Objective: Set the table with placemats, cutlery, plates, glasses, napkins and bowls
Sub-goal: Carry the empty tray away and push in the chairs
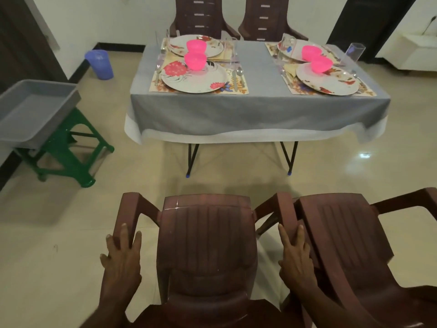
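The table (pixel 255 105) under a grey cloth carries several floral placemats, each with a flowered plate such as the near left plate (pixel 189 81), and the near right plate (pixel 331 84). Pink bowls (pixel 195 61) (pixel 321 64) stand on the plates. Cutlery (pixel 238 78) lies beside them, and a clear glass (pixel 354 52) stands at the far right. Close to me is a brown plastic chair (pixel 205 245). My left hand (pixel 121 263) grips its left armrest and my right hand (pixel 296 261) grips its right armrest.
A second brown chair (pixel 343 233) stands touching the first on the right. Two more chairs (pixel 201 17) (pixel 267 17) sit behind the table. A grey tub (pixel 35 110) rests on a green stool (pixel 68 155) at the left, with a blue bucket (pixel 100 65) beyond it.
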